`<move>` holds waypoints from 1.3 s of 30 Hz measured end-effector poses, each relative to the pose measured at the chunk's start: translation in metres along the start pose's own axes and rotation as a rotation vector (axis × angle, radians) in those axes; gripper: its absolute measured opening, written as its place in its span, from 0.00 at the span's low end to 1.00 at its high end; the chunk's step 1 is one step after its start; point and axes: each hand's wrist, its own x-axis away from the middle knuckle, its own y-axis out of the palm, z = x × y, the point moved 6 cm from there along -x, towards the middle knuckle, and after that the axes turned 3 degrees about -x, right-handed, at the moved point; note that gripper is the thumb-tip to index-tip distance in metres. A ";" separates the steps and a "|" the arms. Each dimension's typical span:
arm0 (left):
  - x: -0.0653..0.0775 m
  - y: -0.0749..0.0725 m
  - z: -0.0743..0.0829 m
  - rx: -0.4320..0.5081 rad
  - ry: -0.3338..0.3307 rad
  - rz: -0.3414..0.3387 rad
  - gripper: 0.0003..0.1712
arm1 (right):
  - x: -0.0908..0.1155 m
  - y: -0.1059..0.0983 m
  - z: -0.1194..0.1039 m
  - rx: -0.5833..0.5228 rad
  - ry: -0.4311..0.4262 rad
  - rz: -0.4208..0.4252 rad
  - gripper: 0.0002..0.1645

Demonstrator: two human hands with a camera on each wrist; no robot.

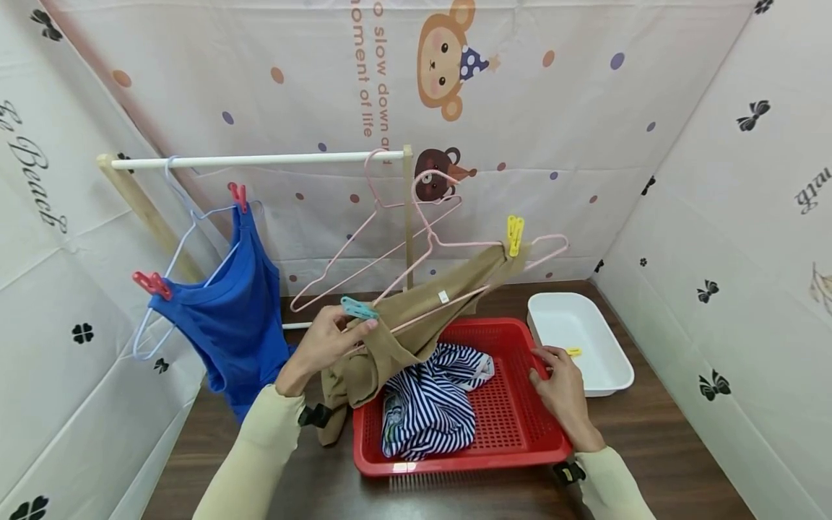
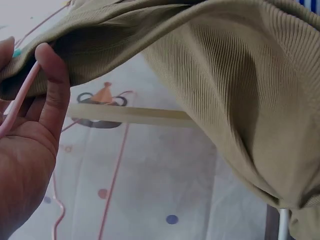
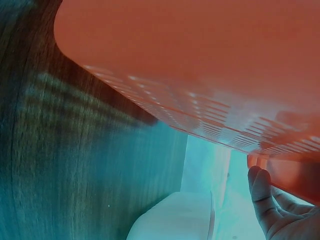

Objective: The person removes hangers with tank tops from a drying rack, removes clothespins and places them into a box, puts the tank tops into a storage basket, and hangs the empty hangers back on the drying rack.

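Note:
My left hand (image 1: 328, 339) pinches the lower left corner of a pink hanger (image 1: 469, 244) together with a ribbed brown garment (image 1: 422, 314). A teal clothespin (image 1: 358, 308) clips the garment right above my thumb. At the hanger's other side, a yellow clothespin (image 1: 516, 235) clips it too. The garment (image 2: 215, 75) droops toward the basket's left side. My right hand (image 1: 560, 383) grips the right rim of a red basket (image 1: 468, 462), with fingertips over the rim. Inside the basket lies a striped navy-and-white garment (image 1: 432, 404).
A white rod (image 1: 260, 160) on wooden posts carries a blue garment (image 1: 227, 318) on a hanger with red clothespins (image 1: 153, 284), and a bare pink hanger (image 1: 325, 273). Right of the basket is a white tray (image 1: 614, 372) holding a yellow clothespin (image 1: 573, 352). Printed cloth surrounds the table.

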 end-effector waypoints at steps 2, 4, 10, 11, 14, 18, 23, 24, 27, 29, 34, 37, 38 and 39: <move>0.001 0.009 -0.008 -0.001 0.001 -0.042 0.06 | 0.000 0.000 0.000 0.000 -0.002 0.000 0.23; 0.003 0.018 -0.013 -0.015 -0.002 -0.088 0.04 | 0.000 0.000 0.000 0.001 -0.006 0.006 0.23; 0.009 0.041 -0.026 -0.184 0.095 -0.102 0.02 | 0.000 -0.002 -0.001 -0.006 -0.026 0.027 0.22; 0.010 0.043 -0.028 -0.208 0.113 -0.095 0.03 | 0.000 -0.002 -0.001 -0.008 -0.029 0.026 0.22; 0.015 0.047 -0.034 -0.236 0.136 -0.091 0.04 | 0.000 -0.002 -0.001 -0.013 -0.032 0.031 0.20; 0.022 0.050 -0.041 -0.242 0.145 -0.094 0.06 | 0.000 -0.002 -0.001 -0.013 -0.027 0.036 0.19; 0.033 0.055 -0.052 -0.235 0.120 -0.111 0.10 | 0.000 0.000 0.001 -0.010 -0.004 0.024 0.20; 0.035 0.056 -0.054 -0.230 0.108 -0.113 0.10 | 0.000 0.000 0.002 -0.011 -0.001 0.020 0.20; 0.038 0.060 -0.059 -0.224 0.100 -0.112 0.09 | -0.001 0.000 0.003 -0.007 0.008 0.014 0.20; 0.040 0.062 -0.060 -0.228 0.114 -0.108 0.06 | -0.001 0.000 0.003 -0.007 0.009 0.012 0.20; 0.043 0.070 -0.066 -0.219 0.138 -0.133 0.05 | 0.000 0.000 0.003 -0.004 0.018 0.018 0.20; 0.046 0.073 -0.068 -0.205 0.141 -0.151 0.06 | 0.000 0.000 0.003 0.002 0.015 0.030 0.20; 0.047 0.073 -0.068 -0.207 0.138 -0.153 0.05 | 0.000 0.000 0.003 0.004 0.013 0.032 0.20; 0.047 0.073 -0.069 -0.211 0.134 -0.154 0.05 | 0.000 0.000 0.003 0.005 0.014 0.033 0.20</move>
